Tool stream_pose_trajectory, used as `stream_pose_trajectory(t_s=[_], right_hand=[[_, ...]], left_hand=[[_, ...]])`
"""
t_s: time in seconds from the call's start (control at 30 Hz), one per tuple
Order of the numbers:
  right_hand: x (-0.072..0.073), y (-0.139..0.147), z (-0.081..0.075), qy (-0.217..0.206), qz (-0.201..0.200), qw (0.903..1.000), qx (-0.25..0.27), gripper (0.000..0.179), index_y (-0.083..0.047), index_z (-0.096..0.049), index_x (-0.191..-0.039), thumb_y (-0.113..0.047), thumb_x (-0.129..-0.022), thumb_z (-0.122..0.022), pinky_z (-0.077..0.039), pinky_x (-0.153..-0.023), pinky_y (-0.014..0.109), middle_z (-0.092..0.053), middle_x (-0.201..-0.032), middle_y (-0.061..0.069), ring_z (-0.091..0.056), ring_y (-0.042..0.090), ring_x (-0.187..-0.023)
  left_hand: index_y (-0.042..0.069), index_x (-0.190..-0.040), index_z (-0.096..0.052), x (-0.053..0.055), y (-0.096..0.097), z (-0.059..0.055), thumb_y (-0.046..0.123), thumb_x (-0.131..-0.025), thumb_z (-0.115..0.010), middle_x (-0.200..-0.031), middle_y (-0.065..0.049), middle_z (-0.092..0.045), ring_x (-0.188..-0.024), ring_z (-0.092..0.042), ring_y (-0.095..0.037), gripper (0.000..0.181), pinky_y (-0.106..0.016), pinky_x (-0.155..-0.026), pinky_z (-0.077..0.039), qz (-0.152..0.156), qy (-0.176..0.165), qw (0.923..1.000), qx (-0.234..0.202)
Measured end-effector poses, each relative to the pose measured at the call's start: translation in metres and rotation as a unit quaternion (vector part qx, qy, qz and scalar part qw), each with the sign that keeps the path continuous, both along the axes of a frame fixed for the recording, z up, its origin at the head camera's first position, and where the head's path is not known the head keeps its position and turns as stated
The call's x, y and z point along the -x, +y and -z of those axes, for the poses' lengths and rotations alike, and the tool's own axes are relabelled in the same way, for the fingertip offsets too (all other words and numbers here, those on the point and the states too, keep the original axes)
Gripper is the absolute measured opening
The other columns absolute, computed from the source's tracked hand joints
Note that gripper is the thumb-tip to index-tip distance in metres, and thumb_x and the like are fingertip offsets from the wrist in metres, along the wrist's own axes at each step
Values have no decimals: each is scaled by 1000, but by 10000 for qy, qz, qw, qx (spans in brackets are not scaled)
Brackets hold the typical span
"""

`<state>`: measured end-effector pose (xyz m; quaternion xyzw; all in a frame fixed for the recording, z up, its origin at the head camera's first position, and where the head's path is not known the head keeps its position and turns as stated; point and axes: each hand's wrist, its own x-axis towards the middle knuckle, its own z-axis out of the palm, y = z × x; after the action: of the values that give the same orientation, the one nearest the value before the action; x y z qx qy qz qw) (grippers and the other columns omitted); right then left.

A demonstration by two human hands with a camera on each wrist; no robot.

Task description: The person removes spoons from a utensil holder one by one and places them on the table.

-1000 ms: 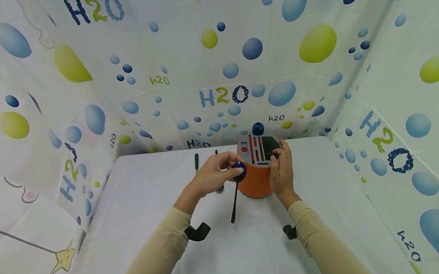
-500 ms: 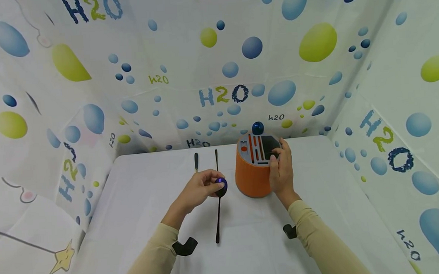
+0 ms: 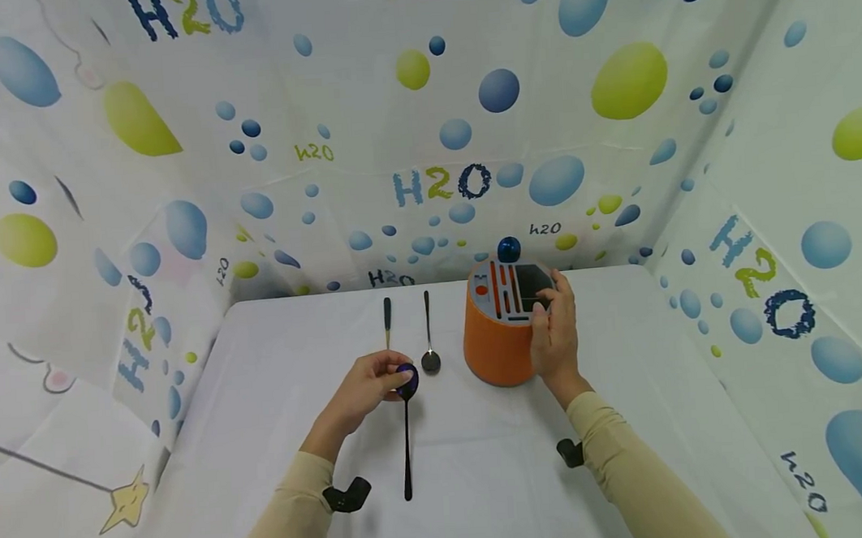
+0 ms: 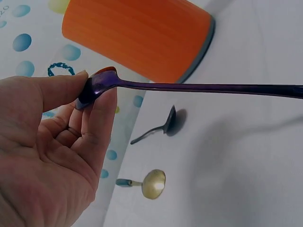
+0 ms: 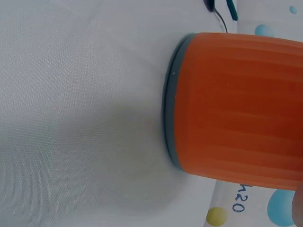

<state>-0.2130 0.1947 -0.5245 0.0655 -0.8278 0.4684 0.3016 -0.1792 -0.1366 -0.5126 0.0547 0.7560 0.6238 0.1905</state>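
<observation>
My left hand pinches a shiny purple spoon by its bowl between thumb and fingers. The spoon's long handle points toward me in the head view. On the far right of the middle, my right hand grips the rim of an orange utensil holder, thumb on the near side and a finger over the large opening. The holder stands upright, with a grey slotted top. A dark spoon lies between the left hand and the holder. A gold spoon with a dark green handle lies partly behind the left hand in the head view.
A shiny blue rounded thing shows at the holder's back edge, its lower part hidden. White cloth covers the table. Patterned sheeting with dots and H2O lettering walls in the back and sides.
My left hand has moved left and toward me with the purple spoon, away from the holder. The dark spoon is now uncovered. My right hand stays on the holder.
</observation>
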Motion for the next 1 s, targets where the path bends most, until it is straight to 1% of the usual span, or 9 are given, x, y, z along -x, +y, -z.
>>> stream_pose_trajectory(t_s=[0.2, 0.4, 0.57, 0.73, 0.9, 1.0], right_hand=[[2, 1, 2, -24, 46, 10000, 19, 29, -1, -50, -120, -21, -103, -37, -31, -125, 55, -28, -170, 4, -32, 28, -154], [1, 1, 2, -76, 17, 10000, 38, 29, -1, -50, -120, -21, -104, -37, -30, -125, 56, -28, -170, 10, -31, 28, -155], [2, 1, 2, 0, 1, 10000, 38, 30, -1, -50, -120, -23, -104, -36, -32, -124, 57, -29, -169, 10, -32, 28, -154], [3, 2, 1, 172, -50, 9998, 20, 31, 1, -50, -117, -23, -104, -36, -32, -123, 57, -30, -169, 7, -33, 30, -153], [1, 2, 0, 144, -69, 9999, 6, 31, 0, -49, -118, -24, -104, -36, -32, -123, 57, -29, -169, 7, -34, 30, -153], [1, 1, 0, 157, -65, 9999, 8, 31, 0, -50, -118, -24, -104, -36, -32, -123, 58, -30, -169, 8, -34, 31, -152]], left_hand=[[-1, -119, -67, 1, -8, 10, 11, -100, -68, -101, -7, -69, -88, -67, -16, 22, -30, -77, -60, -124, -267, 9996, 13], [-4, -122, -66, -1, -11, 20, 12, -100, -69, -106, -9, -71, -88, -67, -13, 27, -29, -77, -60, -291, -533, 9981, 127], [-5, -121, -66, -2, -14, 28, 10, -100, -68, -103, -8, -71, -86, -66, -12, 25, -27, -74, -59, -362, -572, 9972, 306], [-4, -119, -66, -2, -16, 36, 10, -100, -68, -104, -9, -71, -87, -66, -14, 23, -29, -75, -60, -339, -654, 9962, 456], [-4, -118, -67, -4, -20, 41, 12, -100, -67, -104, -9, -70, -88, -65, -15, 24, -31, -75, -59, -290, -676, 9952, 646], [-4, -118, -67, -5, -24, 45, 12, -100, -67, -103, -9, -70, -88, -64, -15, 24, -31, -75, -59, -323, -702, 9945, 713]])
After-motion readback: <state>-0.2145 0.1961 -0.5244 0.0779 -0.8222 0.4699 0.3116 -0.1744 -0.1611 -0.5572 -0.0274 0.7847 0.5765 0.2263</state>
